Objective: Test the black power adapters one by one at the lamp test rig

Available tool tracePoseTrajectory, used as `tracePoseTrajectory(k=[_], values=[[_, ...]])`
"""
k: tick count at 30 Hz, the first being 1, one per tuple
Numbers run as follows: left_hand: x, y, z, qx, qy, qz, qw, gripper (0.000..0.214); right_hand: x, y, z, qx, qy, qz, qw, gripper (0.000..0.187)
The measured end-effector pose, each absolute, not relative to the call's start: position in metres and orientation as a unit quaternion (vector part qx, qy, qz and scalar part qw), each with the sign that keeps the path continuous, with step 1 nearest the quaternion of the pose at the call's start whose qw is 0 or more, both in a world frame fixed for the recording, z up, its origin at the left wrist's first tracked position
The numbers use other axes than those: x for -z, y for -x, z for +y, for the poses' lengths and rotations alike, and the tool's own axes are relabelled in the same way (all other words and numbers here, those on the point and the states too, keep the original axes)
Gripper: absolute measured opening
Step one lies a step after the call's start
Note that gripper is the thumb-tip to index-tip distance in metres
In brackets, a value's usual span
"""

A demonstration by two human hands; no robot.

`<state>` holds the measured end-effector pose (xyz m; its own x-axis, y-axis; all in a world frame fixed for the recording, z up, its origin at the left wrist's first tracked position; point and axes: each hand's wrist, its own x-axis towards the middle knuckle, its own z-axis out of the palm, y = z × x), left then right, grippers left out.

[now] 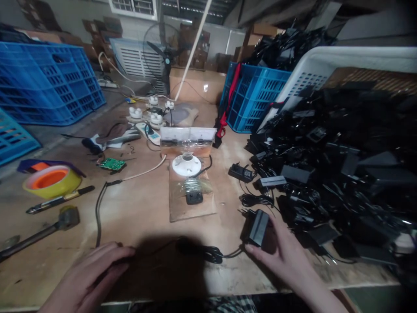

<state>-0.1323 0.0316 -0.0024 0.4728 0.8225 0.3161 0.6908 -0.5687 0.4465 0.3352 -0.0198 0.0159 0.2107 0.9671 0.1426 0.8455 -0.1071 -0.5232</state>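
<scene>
My right hand (282,250) grips a black power adapter (258,227) by its sides, with the adapter's plug pins pointing left. From the adapter a black cable, tied in a bundle (208,253), runs left along the table through a dark shadow. My left hand (94,271) is closed near the table's front edge, its fingers round a thin dark cable end; the tip is hard to make out. A second black cord (98,213), joined to a white wire, drops to that same hand. Ahead stands a board (176,208) bearing a white lamp holder (186,165) and a black socket (194,197).
A large heap of black adapters (358,161) covers the right side before a white basket (358,54). Blue crates (48,82) stand left and back. At left lie yellow tape (73,179), a pen (60,200), a hammer (68,217) and a green circuit board (111,164).
</scene>
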Motion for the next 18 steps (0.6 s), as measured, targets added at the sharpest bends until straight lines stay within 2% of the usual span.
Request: tracePoseTrajectory(k=[3,5,7,10,14,15,18], values=[[0.015,0.134,0.037,-0.274,-0.840,0.450,0.130,0.028,-0.042,-0.355,-0.008,-0.151,0.729,-0.615,0.259,0.072],[0.025,0.139,0.041,-0.278,-0.846,0.438,0.122,0.027,-0.064,-0.376,0.012,-0.044,0.749,-0.607,0.260,0.055],[0.030,0.143,0.044,-0.275,-0.855,0.424,0.114,0.026,-0.075,-0.398,0.039,0.073,0.758,-0.617,0.200,0.049],[0.029,0.142,0.047,-0.286,-0.854,0.420,0.110,0.027,-0.068,-0.420,0.083,0.095,0.748,-0.645,0.127,0.052],[0.013,0.129,0.044,-0.291,-0.851,0.413,0.144,0.022,-0.057,-0.422,0.107,0.104,0.745,-0.651,0.101,0.031],[0.008,0.125,0.043,-0.282,-0.851,0.415,0.157,0.020,-0.059,-0.419,0.104,0.112,0.747,-0.647,0.106,0.034],[-0.004,0.115,0.039,-0.263,-0.841,0.431,0.193,0.018,-0.062,-0.406,0.076,0.119,0.745,-0.638,0.156,0.069]])
